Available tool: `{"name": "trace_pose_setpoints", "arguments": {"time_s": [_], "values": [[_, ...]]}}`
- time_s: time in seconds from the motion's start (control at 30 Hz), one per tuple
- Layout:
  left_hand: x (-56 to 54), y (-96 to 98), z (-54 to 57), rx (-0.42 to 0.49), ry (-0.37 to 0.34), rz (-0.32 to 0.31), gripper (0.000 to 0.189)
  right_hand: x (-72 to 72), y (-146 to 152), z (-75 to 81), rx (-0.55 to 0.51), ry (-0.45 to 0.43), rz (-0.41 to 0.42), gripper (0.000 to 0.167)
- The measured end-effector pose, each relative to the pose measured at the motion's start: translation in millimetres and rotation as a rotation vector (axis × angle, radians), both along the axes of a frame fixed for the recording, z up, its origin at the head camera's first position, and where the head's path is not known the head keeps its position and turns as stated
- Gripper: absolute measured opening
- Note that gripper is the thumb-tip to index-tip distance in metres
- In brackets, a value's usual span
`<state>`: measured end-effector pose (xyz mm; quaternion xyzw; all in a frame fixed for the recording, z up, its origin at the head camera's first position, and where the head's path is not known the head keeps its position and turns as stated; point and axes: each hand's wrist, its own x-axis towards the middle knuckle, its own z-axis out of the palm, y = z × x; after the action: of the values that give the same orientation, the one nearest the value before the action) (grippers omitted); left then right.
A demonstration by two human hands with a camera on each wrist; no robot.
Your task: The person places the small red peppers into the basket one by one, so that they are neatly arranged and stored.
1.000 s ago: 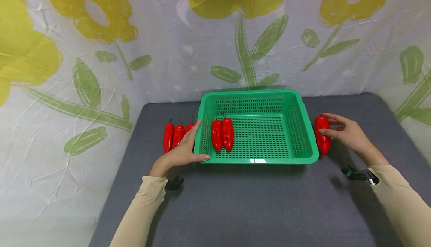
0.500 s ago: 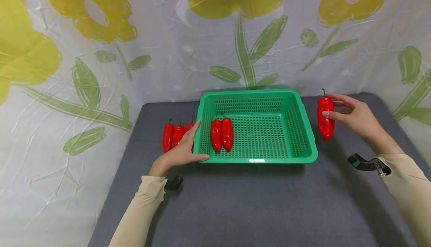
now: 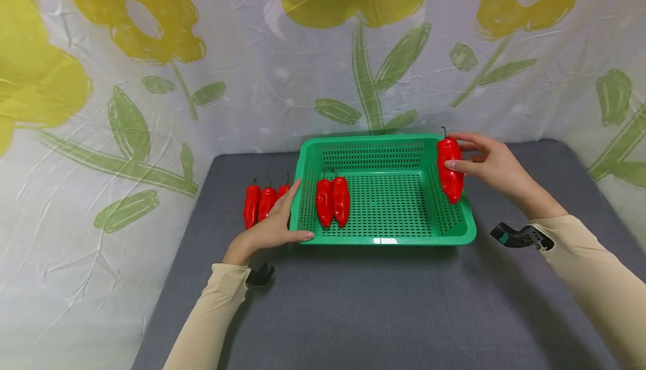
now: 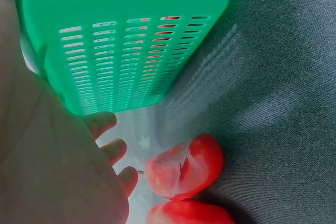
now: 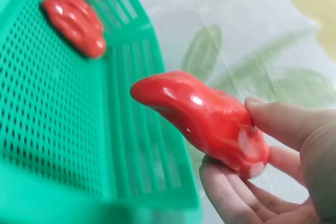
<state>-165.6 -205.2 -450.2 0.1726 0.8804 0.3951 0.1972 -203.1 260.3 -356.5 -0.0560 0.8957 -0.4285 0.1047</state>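
Flowered cloth (image 3: 242,67) is hanging behind the grey tabletop (image 3: 353,308), where our green plastic basket (image 3: 348,241) is sitting with a long side facing us. With our right hand (image 3: 497,169) we are grasping a red pepper (image 3: 451,172) between thumb and fingers; it is hanging stem up and tip down, overlapping the basket's right end wall in the head view, and we are not managing to tell how high above the rim it is. Our left hand (image 3: 272,227) is resting against the basket's left end, fingers extending straight and thumb lying at the front rim, so nothing is being clenched there. Inside, 2 red peppers (image 3: 341,202) are lying side by side near the left end, and 3 more peppers (image 3: 266,202) are lying outside on the tabletop, partly behind our left hand.

For a good carry, we should be holding lightly but surely, as the glossy skin may be slippery, and be keeping the tip clear of the rim. We should be lowering rather than dropping it, stem pointing away like the pair, while bracing the basket against sliding
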Motion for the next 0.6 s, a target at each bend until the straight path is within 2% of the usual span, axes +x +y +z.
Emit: {"name": "trace_pose_setpoints", "arguments": {"time_s": [0.4,0.6], "values": [[-0.1,1.3,1.6,-0.008,0.002,0.003,0.119,-8.1,-62,-4.1,-0.094,-0.026,0.073,0.066],[0.3,1.5,0.8,-0.009,-0.005,0.007,0.119,-17.2,-86,-17.3,-0.113,-0.019,0.123,0.066]]}}
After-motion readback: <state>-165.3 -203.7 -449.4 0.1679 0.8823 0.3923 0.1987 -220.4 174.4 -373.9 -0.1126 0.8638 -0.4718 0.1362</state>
